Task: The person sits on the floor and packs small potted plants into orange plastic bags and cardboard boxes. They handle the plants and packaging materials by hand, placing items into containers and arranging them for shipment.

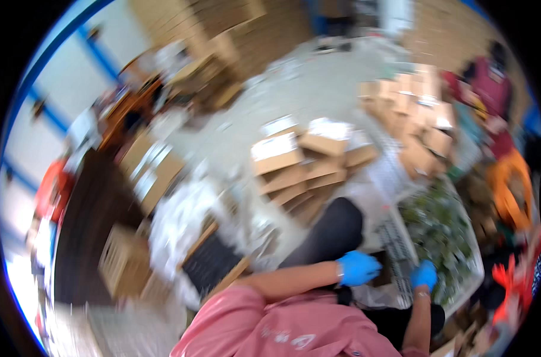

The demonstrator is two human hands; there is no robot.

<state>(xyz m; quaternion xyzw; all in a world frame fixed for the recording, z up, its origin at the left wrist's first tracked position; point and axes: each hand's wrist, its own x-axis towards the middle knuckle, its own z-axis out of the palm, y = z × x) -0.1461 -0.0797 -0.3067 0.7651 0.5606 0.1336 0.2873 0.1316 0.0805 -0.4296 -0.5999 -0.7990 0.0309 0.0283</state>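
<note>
My left hand [358, 269], in a blue glove, is held out over my lap beside a small dark-brown open space that looks like a box [382, 266]. Its fingers are smeared by motion, and no held thing shows clearly. My right hand [424, 275], gloved in the same blue, is at the near left side of a white plastic crate [474, 256]. Green leafy-looking items in clear wrapping [437, 223] fill that crate. A small dark grey piece [405, 272] lies next to the right hand's fingers, but whether they grip it is too blurred to tell.
Sealed cardboard boxes [276, 153] are stacked ahead of my knee, with another pile [410, 101] farther right. White plastic bags [181, 220] and a dark-topped box [211, 262] lie to my left. A person in dark red [490, 89] is at the far right.
</note>
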